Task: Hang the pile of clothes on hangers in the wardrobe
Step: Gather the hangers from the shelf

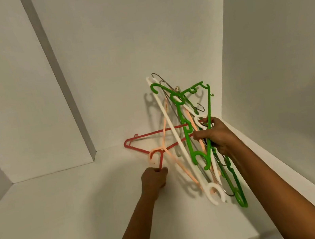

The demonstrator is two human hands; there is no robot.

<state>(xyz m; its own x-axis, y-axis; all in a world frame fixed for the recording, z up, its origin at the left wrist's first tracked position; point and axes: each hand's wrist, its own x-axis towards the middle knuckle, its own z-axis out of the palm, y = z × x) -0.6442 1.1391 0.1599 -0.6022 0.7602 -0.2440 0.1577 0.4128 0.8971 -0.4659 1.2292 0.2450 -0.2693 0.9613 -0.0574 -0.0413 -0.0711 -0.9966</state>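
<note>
Wardrobe shelf [64, 218] lies under everything. Your left hand [154, 179] is clenched on the red hanger [161, 161] below its hook, fingertips hidden. Its far arm vanishes behind the hanger bundle [186, 135], which is green, white, peach and wire, too tangled to count. Your right hand [215, 136] grips it; whether it touches the shelf is unclear.

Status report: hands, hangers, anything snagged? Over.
Left hand pinches the red hanger by its hook. Right hand holds the hanger bundle. Red hanger threads through the bundle, crossing the peach hanger. No clothes in view.
</note>
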